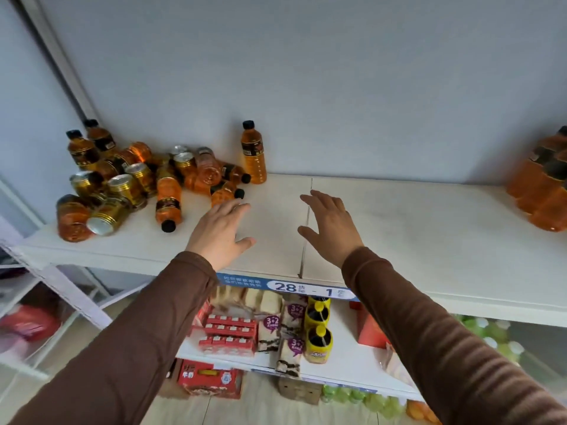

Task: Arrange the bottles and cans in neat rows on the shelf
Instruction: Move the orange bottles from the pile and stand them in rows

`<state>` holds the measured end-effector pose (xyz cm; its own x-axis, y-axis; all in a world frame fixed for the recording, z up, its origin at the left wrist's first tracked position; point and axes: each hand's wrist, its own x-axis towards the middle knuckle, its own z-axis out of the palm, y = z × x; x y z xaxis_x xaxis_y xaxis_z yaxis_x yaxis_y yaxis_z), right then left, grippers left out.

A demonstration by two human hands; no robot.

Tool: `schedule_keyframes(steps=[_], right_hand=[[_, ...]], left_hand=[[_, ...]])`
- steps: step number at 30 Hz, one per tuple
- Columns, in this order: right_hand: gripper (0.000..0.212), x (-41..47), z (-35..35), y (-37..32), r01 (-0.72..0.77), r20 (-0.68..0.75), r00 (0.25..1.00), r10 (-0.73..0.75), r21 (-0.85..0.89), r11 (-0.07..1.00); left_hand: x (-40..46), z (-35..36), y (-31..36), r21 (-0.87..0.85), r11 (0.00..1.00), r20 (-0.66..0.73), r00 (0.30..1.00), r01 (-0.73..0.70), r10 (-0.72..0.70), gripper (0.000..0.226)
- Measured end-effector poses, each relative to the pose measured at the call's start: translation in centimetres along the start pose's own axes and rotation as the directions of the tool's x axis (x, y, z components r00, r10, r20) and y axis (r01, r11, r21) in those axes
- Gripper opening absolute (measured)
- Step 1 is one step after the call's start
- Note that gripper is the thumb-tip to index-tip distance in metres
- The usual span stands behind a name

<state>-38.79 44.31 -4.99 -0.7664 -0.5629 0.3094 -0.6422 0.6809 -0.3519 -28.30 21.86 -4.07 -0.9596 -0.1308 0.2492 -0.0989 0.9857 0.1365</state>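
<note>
A jumbled pile of orange drink bottles point(168, 200) and gold cans point(106, 216) lies on the left of the white shelf point(414, 240). One orange bottle point(254, 153) stands upright against the back wall, right of the pile. Two more upright bottles point(82, 148) stand at the pile's far left. My left hand point(221, 233) hovers over the shelf, fingers straight, just right of the pile and holding nothing. My right hand point(329, 227) is spread open over the shelf's middle seam, also holding nothing.
A shrink-wrapped pack of orange bottles point(543, 185) sits at the shelf's far right. A blue label strip point(306, 286) runs along the front edge. Lower shelves hold red cartons point(228, 334), snack packs and yellow-capped bottles point(319, 332).
</note>
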Motion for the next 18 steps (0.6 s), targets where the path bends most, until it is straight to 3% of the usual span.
schedule_keyframes(steps=[6,10,15,18], right_hand=[[0.068,3.5,4.3,-4.2,0.123,0.062,0.990,-0.126,0.051,0.991],[0.072,5.3,6.7,-6.3,0.165,0.092,0.981,-0.172,0.079,0.983],[0.095,7.1,9.4,-8.6,0.220,0.296,0.928,-0.226,0.053,0.974],[0.110,7.7,11.4,-10.1,0.182,0.417,0.890,-0.182,0.040,0.982]], left_hand=[[-0.7,-1.1,-7.7,-0.056,0.992,0.000,0.993,0.117,-0.117,0.068],[0.2,-1.9,-13.9,-0.032,0.993,-0.010,0.993,0.118,-0.118,0.061],[2.5,-1.5,-20.8,-0.022,0.999,0.107,0.994,0.038,-0.035,0.073],[4.1,-0.9,-24.2,-0.021,0.995,0.217,0.971,-0.096,0.099,0.079]])
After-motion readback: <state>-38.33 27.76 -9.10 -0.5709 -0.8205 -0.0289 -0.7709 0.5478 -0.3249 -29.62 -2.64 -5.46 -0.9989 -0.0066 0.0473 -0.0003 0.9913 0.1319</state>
